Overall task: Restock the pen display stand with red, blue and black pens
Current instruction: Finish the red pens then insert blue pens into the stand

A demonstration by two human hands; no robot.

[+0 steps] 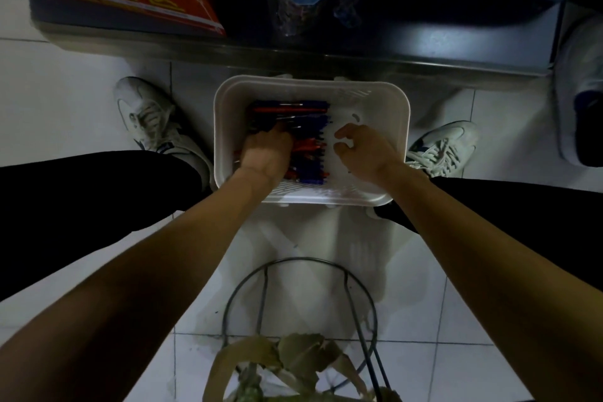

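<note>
white shoe (146, 117) at left on the tiled floor. left hand (266, 150) is knuckles-up, fingers curled down into the pile of red, blue and black pens (293, 111), gripping some. the pens fill the left half of the white basket (310, 79). right hand (365, 150) hovers over the bare right half, loosely curled and empty.

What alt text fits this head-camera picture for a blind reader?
A person's left hand reaches into a pile of red and blue pens in a white basket on the tiled floor. The right hand hovers alongside, loosely curled and empty.
</note>
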